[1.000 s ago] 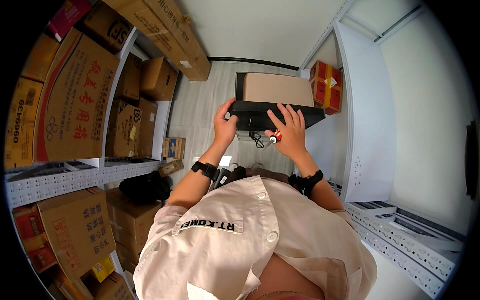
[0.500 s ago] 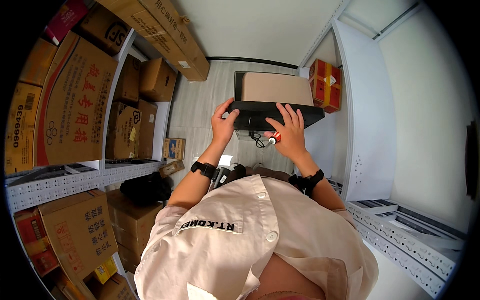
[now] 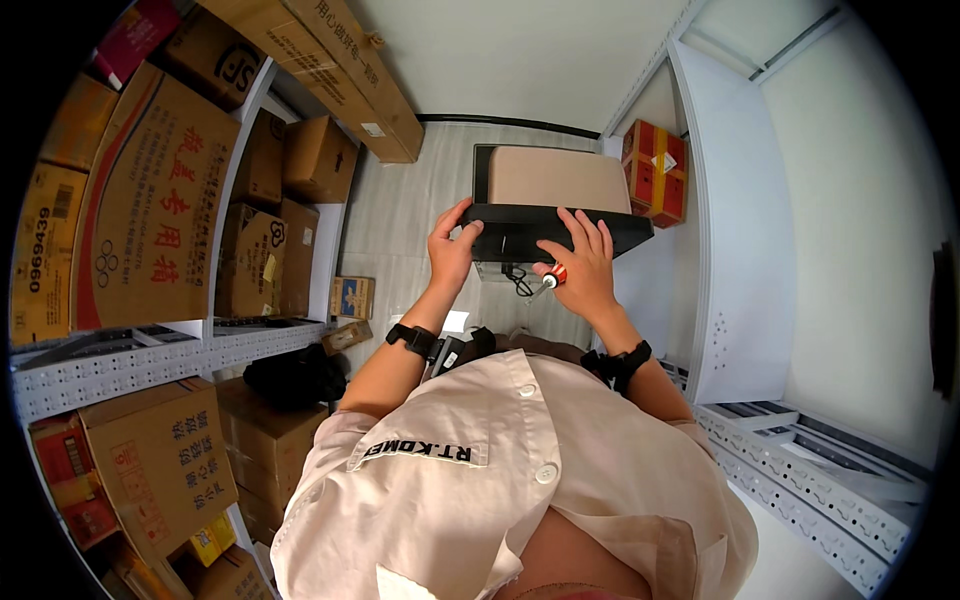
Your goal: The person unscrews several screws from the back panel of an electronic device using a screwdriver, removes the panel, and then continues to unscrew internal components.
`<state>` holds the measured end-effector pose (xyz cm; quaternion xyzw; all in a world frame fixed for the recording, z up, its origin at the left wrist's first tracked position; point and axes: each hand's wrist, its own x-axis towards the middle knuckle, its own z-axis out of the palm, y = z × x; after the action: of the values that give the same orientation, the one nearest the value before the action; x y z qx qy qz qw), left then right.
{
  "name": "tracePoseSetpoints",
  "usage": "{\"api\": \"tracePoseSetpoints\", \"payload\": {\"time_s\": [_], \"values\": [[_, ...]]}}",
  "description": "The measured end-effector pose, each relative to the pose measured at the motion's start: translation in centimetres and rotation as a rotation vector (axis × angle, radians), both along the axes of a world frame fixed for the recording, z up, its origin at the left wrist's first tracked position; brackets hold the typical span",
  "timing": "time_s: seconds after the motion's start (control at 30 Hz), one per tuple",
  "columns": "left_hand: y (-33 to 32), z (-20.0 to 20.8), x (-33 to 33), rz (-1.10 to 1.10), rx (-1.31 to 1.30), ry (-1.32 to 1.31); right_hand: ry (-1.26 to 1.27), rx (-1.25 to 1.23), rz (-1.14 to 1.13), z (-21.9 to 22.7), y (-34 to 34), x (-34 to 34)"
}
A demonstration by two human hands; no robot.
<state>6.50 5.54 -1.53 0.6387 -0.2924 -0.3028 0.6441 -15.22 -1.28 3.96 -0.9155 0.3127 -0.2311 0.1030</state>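
In front of me is a black panel-like piece (image 3: 520,238), with a beige padded-looking block (image 3: 558,180) just beyond it. My left hand (image 3: 452,248) grips the panel's left end, thumb on the near face and fingers over the top edge. Across the right part of the panel lie the fingers of my right hand (image 3: 588,275), spread apart. That same hand keeps a screwdriver (image 3: 551,279) with a red and white handle tucked in its palm, the metal shaft pointing down and left. A dark cord (image 3: 518,280) hangs below the panel.
Shelves stacked with cardboard boxes (image 3: 150,210) line the left side. A tall carton (image 3: 330,75) leans at the back. A red box with yellow tape (image 3: 655,172) sits right of the block. White metal shelving (image 3: 735,230) stands on the right. Small boxes (image 3: 352,297) lie on the floor.
The whole view has shifted very slightly. Both hands keep the same hold on the panel, and the screwdriver remains in my right hand.
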Motion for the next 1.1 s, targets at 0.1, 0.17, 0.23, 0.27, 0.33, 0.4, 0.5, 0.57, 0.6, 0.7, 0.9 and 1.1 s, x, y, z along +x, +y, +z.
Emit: {"api": "tracePoseSetpoints", "payload": {"time_s": [0.1, 0.17, 0.23, 0.27, 0.33, 0.4, 0.5, 0.57, 0.6, 0.7, 0.9, 1.1], "values": [[-0.02, 0.06, 0.12, -0.011, 0.002, -0.035, -0.009, -0.003, 0.005, 0.07, -0.03, 0.01], [-0.06, 0.03, 0.16, -0.017, 0.004, -0.04, -0.008, 0.0, 0.005, 0.04, -0.06, -0.02], [-0.03, -0.22, 0.37, -0.023, 0.001, -0.017, -0.003, 0.008, 0.006, -0.06, -0.07, -0.06], [-0.09, -0.18, 0.4, -0.027, 0.0, -0.004, -0.001, 0.011, 0.006, -0.08, -0.11, -0.09], [-0.08, -0.11, 0.34, -0.025, -0.001, 0.009, 0.004, 0.017, 0.007, 0.02, -0.1, -0.16], [-0.04, 0.04, 0.29, -0.023, 0.001, 0.014, 0.006, 0.022, 0.009, 0.11, -0.08, -0.16], [-0.14, 0.15, 0.25, -0.021, 0.009, 0.016, 0.01, 0.025, 0.01, 0.24, -0.1, -0.14], [-0.2, 0.17, 0.24, -0.018, 0.02, 0.022, 0.014, 0.026, 0.01, 0.25, -0.12, -0.14], [-0.24, 0.17, 0.21, -0.015, 0.028, 0.039, 0.017, 0.027, 0.008, 0.24, -0.11, -0.15], [-0.29, 0.06, 0.21, -0.012, 0.045, 0.08, 0.022, 0.03, 0.005, 0.19, -0.07, -0.11], [-0.13, -0.05, 0.46, -0.044, 0.045, 0.158, 0.03, 0.009, -0.008, 0.25, -0.03, 0.01], [0.19, 0.16, 0.51, -0.073, 0.041, 0.185, 0.055, -0.016, -0.016, 0.27, 0.22, 0.21]]}}
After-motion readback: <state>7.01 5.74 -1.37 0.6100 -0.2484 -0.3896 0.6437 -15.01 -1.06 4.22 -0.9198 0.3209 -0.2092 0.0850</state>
